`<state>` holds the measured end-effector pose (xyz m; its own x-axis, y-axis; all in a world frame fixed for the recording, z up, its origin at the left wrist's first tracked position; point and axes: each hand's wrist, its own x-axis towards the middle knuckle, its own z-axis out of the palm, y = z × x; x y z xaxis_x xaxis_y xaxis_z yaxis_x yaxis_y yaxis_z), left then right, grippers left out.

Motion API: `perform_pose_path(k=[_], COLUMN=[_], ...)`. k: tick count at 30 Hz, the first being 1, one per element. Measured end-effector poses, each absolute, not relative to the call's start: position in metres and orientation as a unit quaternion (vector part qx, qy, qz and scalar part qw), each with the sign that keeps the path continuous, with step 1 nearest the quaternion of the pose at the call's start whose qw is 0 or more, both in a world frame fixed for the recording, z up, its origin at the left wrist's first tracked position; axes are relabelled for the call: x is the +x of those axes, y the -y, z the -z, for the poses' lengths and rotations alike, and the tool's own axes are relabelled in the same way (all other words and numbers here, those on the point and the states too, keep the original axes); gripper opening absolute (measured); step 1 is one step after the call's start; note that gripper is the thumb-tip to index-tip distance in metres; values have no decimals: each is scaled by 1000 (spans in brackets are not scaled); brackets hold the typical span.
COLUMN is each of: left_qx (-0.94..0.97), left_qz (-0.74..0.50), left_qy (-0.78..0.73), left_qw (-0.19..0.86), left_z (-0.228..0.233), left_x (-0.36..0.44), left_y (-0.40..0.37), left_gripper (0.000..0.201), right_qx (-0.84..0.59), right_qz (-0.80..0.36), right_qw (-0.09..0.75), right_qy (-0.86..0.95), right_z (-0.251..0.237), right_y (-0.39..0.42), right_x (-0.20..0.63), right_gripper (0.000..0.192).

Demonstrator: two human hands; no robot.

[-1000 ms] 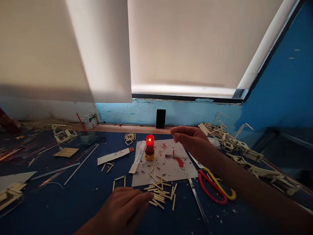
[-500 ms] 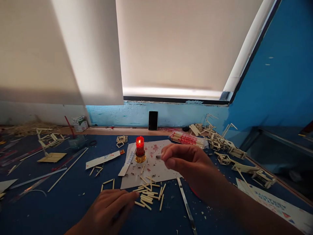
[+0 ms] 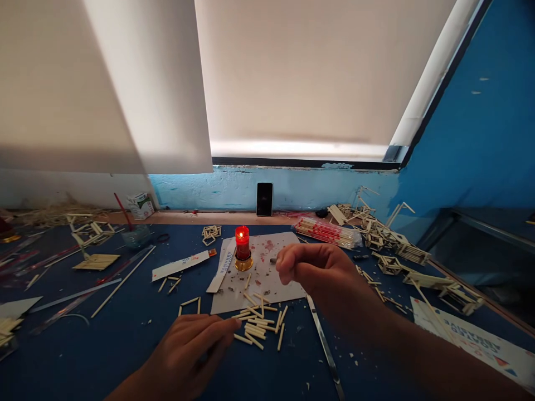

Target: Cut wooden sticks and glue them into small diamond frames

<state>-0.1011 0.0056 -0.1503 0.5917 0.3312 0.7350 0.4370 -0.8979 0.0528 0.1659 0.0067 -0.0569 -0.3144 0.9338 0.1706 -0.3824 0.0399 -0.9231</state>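
My right hand (image 3: 320, 273) is raised above the table, with thumb and fingers pinched on a short dark-tipped piece (image 3: 273, 260), most of it hidden in the grip. It points left towards a lit red candle (image 3: 243, 245) in a gold base. My left hand (image 3: 188, 345) is low over the table, open, index finger stretched towards a loose pile of short wooden sticks (image 3: 256, 328). Its fingertip is close to the leftmost sticks; whether it touches them I cannot tell. Behind that hand, a few sticks form an open frame (image 3: 190, 302).
The candle stands on a stained paper sheet (image 3: 282, 287). A metal craft knife or tweezers-like tool (image 3: 322, 337) lies beneath my right hand. Bagged sticks (image 3: 328, 233) and small stick structures (image 3: 388, 263) are at the right. A phone (image 3: 264, 199) leans on the wall; a glass jar (image 3: 137, 236) stands left.
The view has shifted slightly, so the table things appear a little higher and further right. Both hands keep nearly the same poses, and the right still pinches the dark-tipped piece.
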Motion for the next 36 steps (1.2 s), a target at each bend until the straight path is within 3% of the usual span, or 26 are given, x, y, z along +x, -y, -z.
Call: perform_pose_path(k=[13,23,36], left_qx=[-890,-894,-893], left_qz=[401,398,399], left_qy=[210,197,197], left_qw=[55,63,64], left_z=[145,140,140], left_x=[-99,-98,-98], left_y=[-3,0,-1], left_gripper=[19,18,17], right_qx=[-259,-302,-302], right_qz=[-675,-633,-673], right_qw=[463,475,466], right_qy=[512,531,489], right_z=[60,68,60], right_y=[-2,-5,-1], right_x=[165,163,158], right_gripper=[2,10,11])
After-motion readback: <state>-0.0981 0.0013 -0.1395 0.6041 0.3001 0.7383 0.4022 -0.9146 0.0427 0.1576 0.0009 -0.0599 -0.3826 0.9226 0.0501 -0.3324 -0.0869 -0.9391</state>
